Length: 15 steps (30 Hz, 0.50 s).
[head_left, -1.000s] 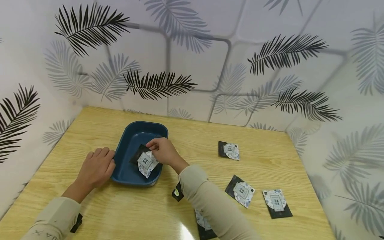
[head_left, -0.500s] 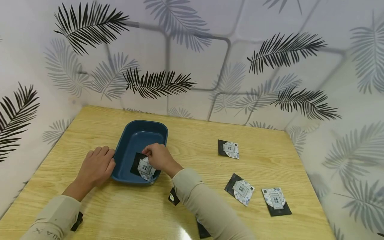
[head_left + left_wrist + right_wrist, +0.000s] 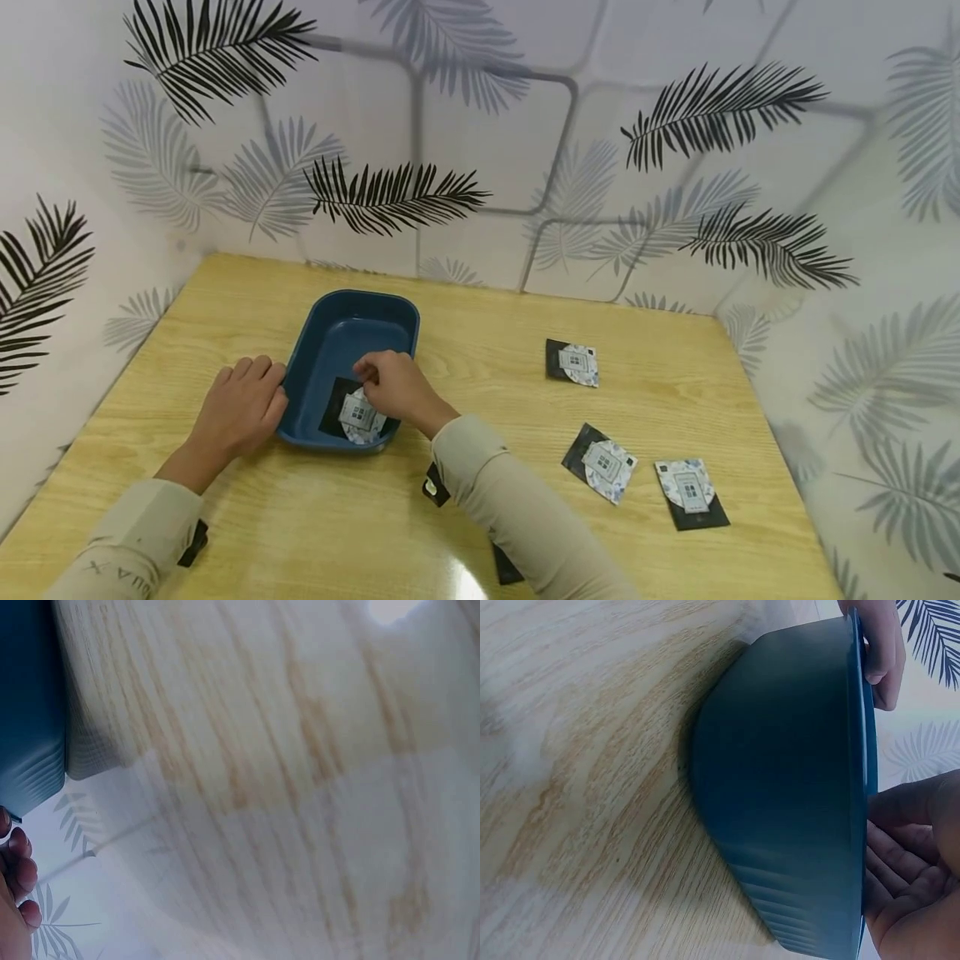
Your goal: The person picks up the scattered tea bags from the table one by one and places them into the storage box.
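Note:
A deep blue plastic basin point(image 3: 352, 333) stands on the wooden table at the left. My left hand point(image 3: 243, 404) holds its left rim, fingers bent over the edge; in the right wrist view those fingers hook over the rim of the basin point(image 3: 787, 765). Inside the basin, a black and white sachet point(image 3: 356, 413) with a floral print lies near the front, its right part covered by my right hand point(image 3: 397, 385). That hand hangs over the basin's right side with loosely bent fingers. In the right wrist view, nothing shows in the right hand point(image 3: 915, 877).
Three similar sachets lie spread on the right: a far sachet point(image 3: 573, 362), a middle sachet point(image 3: 600, 463) and a right sachet point(image 3: 692, 493). Another dark packet point(image 3: 507, 567) is partly hidden under the right sleeve. A leaf-patterned wall covering point(image 3: 465, 242) borders the table.
The sachet, earlier tilted in my right fingers, now lies in the basin. My right hand has let go of it. My left hand has stayed on the rim.

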Each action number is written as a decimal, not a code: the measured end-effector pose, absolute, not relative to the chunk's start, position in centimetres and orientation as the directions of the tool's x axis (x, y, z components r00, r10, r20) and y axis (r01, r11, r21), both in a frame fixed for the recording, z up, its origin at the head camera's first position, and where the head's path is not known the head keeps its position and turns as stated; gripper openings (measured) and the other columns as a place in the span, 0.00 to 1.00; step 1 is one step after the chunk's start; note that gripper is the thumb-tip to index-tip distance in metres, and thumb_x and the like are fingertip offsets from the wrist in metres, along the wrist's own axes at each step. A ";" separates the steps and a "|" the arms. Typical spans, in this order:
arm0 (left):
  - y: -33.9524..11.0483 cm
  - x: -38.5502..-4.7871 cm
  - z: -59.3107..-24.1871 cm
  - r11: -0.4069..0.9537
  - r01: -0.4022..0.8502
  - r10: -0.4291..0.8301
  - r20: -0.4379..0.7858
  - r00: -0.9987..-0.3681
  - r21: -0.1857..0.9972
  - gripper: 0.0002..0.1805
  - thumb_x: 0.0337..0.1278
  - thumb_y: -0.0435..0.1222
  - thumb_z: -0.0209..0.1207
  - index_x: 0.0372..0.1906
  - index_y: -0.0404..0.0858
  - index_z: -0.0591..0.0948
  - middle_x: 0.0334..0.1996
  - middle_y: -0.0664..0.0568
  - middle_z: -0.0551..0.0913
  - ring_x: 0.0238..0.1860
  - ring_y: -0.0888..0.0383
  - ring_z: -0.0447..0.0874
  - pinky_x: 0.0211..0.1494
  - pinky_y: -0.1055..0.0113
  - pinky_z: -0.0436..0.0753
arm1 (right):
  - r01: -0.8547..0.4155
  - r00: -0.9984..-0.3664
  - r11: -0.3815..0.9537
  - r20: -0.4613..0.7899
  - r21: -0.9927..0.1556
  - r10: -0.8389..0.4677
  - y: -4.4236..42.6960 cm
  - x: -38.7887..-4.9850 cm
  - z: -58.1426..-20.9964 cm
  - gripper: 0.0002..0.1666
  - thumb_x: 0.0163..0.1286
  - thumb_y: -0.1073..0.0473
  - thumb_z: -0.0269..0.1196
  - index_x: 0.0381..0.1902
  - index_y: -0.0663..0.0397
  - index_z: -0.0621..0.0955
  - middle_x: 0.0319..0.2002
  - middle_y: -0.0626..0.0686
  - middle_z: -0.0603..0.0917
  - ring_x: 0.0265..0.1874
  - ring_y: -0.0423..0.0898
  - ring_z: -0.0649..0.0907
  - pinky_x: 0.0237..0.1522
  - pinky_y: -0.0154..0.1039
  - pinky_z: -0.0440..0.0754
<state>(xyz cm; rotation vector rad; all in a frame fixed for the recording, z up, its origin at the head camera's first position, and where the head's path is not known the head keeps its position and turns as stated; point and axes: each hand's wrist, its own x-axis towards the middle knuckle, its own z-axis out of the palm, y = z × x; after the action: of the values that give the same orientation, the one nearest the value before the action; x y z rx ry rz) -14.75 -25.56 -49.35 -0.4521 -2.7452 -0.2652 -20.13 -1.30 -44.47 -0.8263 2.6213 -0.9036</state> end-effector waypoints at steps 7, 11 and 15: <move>-25.7 -15.0 -49.0 0.932 0.342 0.279 0.364 -0.889 0.119 0.05 0.65 0.33 0.46 0.32 0.38 0.70 0.31 0.46 0.69 0.32 0.48 0.65 0.35 0.59 0.57 | -0.427 -0.800 0.590 -0.018 -0.685 -0.600 -0.7 -20.0 -42.8 0.17 0.73 0.66 0.55 0.57 0.60 0.81 0.53 0.55 0.87 0.50 0.46 0.87 0.51 0.29 0.81; -25.5 -14.9 -48.9 0.932 0.341 0.281 0.348 -0.894 0.125 0.05 0.66 0.33 0.46 0.33 0.38 0.70 0.32 0.46 0.70 0.32 0.48 0.65 0.35 0.59 0.57 | -0.446 -0.799 0.540 0.044 -0.714 -0.600 0.5 -20.1 -41.8 0.17 0.74 0.64 0.56 0.57 0.60 0.81 0.52 0.56 0.86 0.50 0.48 0.87 0.52 0.32 0.82; -25.5 -14.7 -48.9 0.933 0.332 0.272 0.334 -0.902 0.137 0.05 0.66 0.34 0.46 0.33 0.38 0.70 0.32 0.46 0.71 0.33 0.48 0.66 0.36 0.59 0.57 | -0.463 -0.806 0.530 0.088 -0.710 -0.586 2.3 -20.4 -40.9 0.16 0.74 0.63 0.57 0.56 0.59 0.81 0.51 0.57 0.86 0.49 0.49 0.87 0.52 0.37 0.83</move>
<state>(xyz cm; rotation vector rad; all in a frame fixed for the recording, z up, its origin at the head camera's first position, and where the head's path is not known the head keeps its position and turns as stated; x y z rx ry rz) -14.74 -25.46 -48.90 -0.4450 -2.7778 -0.2734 -20.40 2.30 -40.90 -0.9003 2.6039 -1.1358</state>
